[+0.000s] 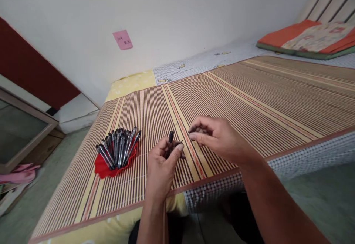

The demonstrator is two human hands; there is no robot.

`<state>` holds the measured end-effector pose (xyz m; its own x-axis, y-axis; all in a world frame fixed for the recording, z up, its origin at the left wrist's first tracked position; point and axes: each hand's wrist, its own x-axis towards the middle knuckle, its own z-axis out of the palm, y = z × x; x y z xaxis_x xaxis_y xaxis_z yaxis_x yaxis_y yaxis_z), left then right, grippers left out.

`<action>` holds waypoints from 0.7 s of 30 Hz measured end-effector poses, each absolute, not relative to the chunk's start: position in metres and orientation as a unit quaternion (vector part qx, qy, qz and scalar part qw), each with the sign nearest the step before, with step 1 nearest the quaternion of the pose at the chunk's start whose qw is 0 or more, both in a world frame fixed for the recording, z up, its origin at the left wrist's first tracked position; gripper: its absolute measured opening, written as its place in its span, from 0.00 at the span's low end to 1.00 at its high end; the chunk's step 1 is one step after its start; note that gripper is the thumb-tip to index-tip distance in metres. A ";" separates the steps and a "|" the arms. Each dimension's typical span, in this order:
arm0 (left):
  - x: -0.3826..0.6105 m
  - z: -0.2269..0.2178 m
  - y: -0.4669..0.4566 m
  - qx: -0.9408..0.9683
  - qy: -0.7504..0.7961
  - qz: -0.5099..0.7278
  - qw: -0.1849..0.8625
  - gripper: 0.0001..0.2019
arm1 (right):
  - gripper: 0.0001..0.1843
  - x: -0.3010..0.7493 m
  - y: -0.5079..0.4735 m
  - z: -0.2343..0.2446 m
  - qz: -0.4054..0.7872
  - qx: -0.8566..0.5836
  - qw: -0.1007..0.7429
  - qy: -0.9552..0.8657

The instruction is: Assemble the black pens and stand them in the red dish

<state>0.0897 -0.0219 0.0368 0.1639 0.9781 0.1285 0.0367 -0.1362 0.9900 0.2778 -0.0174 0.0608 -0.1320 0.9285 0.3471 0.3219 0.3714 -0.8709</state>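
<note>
My left hand [165, 157] is closed, and a short black pen cap [171, 136] stands up from its fingers. A thin dark tip [181, 142] shows near the thumb; what it belongs to is hidden in the fingers. To the right, my right hand [212, 134] hovers above the mat, apart from the left, with thumb and fingers curled together. Anything within that pinch is too small or hidden to make out. Dark smudges mark the fingers of both hands. At the left, several black-capped clear pens [119, 146] lie bunched on a red wavy-edged tray [104, 170].
A striped bamboo mat [235, 99] covers the bed, over a yellow and checked sheet [133, 81]. Folded orange and floral bedding [307, 38] lies at the far right. On the wall is a pink note [122, 39]. A framed panel [22, 125] stands at the left by the floor.
</note>
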 end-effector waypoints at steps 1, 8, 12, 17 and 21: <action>0.089 0.036 -0.021 0.579 0.435 0.477 0.497 0.05 | 0.07 0.274 -0.016 0.059 0.347 -0.452 0.482 -0.666; 0.083 0.025 -0.016 0.521 0.391 0.471 0.595 0.07 | 0.13 0.264 -0.002 0.042 0.435 -0.422 0.558 -0.566; 0.083 0.025 -0.015 0.478 0.359 0.474 0.647 0.08 | 0.09 0.266 -0.001 0.042 0.438 -0.427 0.541 -0.578; 0.085 0.027 -0.015 0.443 0.355 0.481 0.668 0.08 | 0.05 0.267 -0.003 0.045 0.457 -0.415 0.498 -0.609; 0.085 0.025 -0.014 0.471 0.369 0.461 0.655 0.07 | 0.05 0.267 -0.004 0.045 0.427 -0.418 0.488 -0.636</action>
